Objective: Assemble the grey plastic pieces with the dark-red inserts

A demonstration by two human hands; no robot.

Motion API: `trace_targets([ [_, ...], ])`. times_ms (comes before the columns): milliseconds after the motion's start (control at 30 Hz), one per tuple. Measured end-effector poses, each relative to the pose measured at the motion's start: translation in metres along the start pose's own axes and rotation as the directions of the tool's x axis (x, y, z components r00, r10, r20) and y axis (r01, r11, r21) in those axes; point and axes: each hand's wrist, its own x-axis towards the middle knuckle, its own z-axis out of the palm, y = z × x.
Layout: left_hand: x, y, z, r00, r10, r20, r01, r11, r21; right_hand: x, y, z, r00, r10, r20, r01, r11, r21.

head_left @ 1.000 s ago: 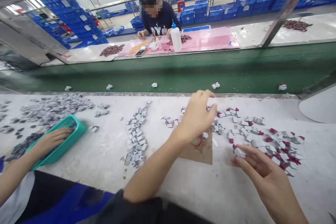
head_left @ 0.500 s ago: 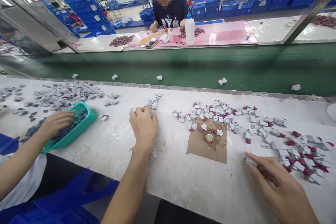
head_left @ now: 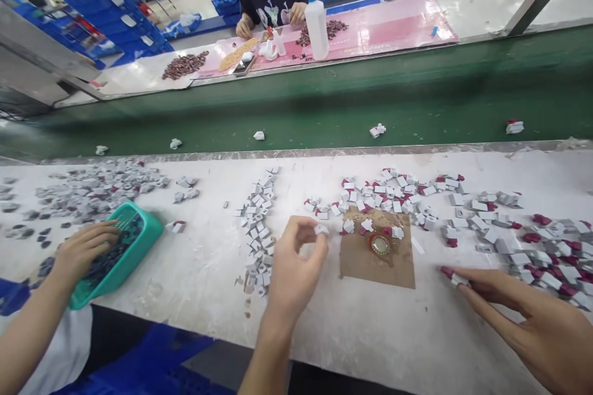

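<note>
My left hand (head_left: 294, 265) is raised just above the white table (head_left: 370, 333), pinching a small white piece (head_left: 320, 229) between thumb and forefinger. It hovers between a column of grey-white pieces (head_left: 257, 228) and a brown cardboard square (head_left: 370, 265) that carries a round red-rimmed cap (head_left: 380, 245). My right hand (head_left: 532, 321) lies low at the right, its fingertips closed on a white piece with a red end (head_left: 456, 278). A scatter of white and red pieces (head_left: 509, 241) spreads beyond it.
At the left, a co-worker's hand (head_left: 81, 250) rests in a teal basket (head_left: 146, 234) beside a grey pile (head_left: 92, 188). A green conveyor belt (head_left: 324, 111) carries single pieces (head_left: 377, 131). Across it a person sits behind a white bottle (head_left: 317, 28).
My left hand moved from the pieces above the cardboard to the grey column, then lifted with a white piece. My right hand shifted slightly right, still pinching its piece.
</note>
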Motion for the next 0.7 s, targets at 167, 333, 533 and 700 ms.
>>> trace_targets([
  [167,-0.005,-0.003,0.019,0.994,-0.039,0.103,0.066,0.959,-0.274,0.011,-0.036,0.014,0.993,0.089,-0.077,-0.074,0.981,0.181],
  [333,-0.005,-0.003,0.03,0.997,0.018,0.081,0.013,0.931,-0.366,0.029,-0.073,0.019,0.994,0.006,-0.111,0.03,0.947,0.32],
  [533,-0.011,0.002,0.044,0.989,0.015,0.145,0.039,0.93,-0.365,0.045,-0.091,0.029,0.973,-0.229,0.027,0.213,0.936,0.282],
  [700,-0.015,0.002,0.047,0.988,0.022,0.156,0.031,0.943,-0.33,0.046,-0.086,0.046,0.954,-0.295,0.05,0.274,0.928,0.252],
])
